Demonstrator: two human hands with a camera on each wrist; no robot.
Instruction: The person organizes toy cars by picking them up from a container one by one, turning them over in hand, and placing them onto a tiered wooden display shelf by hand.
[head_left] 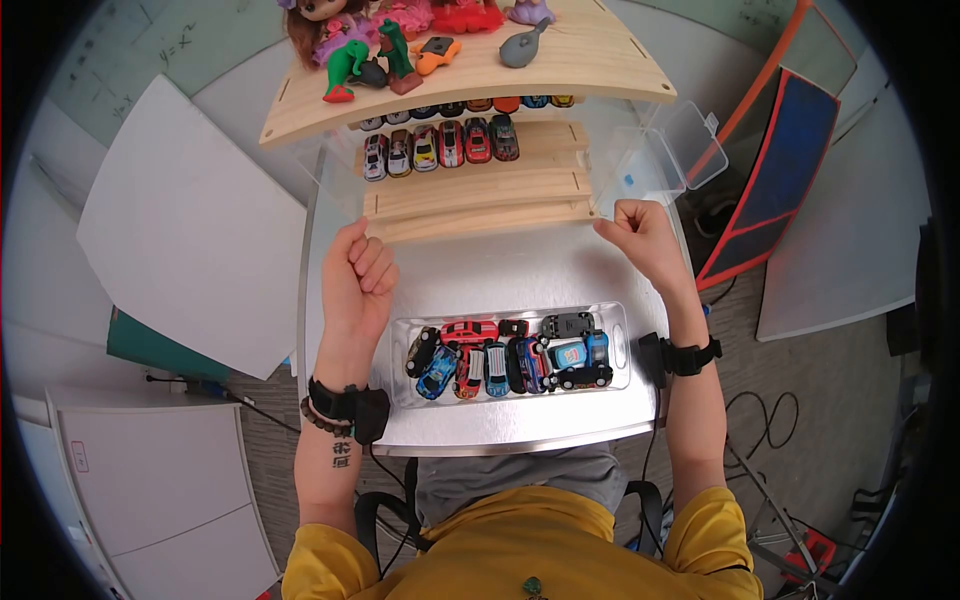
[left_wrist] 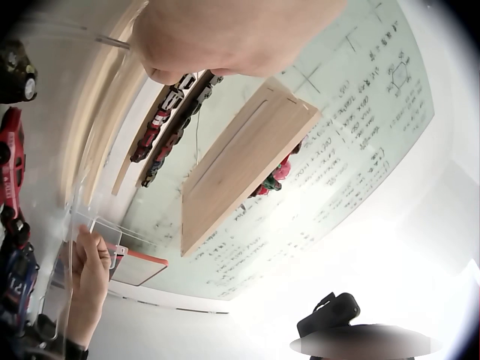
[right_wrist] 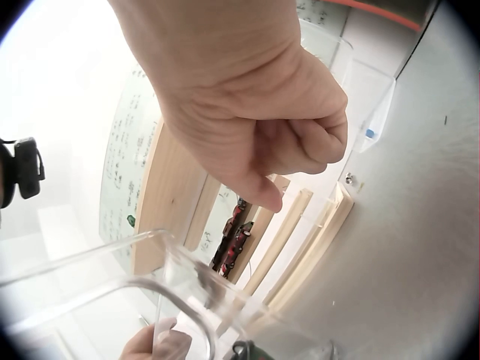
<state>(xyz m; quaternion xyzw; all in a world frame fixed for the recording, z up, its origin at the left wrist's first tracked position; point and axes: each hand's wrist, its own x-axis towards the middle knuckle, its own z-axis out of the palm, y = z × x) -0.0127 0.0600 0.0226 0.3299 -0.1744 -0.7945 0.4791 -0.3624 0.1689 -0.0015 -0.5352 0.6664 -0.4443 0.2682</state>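
Note:
My left hand (head_left: 358,290) is raised over the left side of the metal table (head_left: 490,265), fingers curled towards the palm and nothing in them. Across from it, my right hand (head_left: 648,243) is also curled, thumb pointing inward, near the right end of the wooden stepped rack (head_left: 480,208). Between my forearms sits a clear plastic tray (head_left: 623,345) full of toy cars, among them a red car (head_left: 470,332) and a blue car (head_left: 437,372). One car (head_left: 568,324) lies underside up. Neither hand touches the tray or a car.
Toy cars (head_left: 451,144) stand in rows on the rack's upper steps. Above them a wooden top board (head_left: 460,85) carries dolls and small figures, including a green one (head_left: 345,68). A clear plastic box (head_left: 690,150) is at the right. Cables hang from both wrist cameras.

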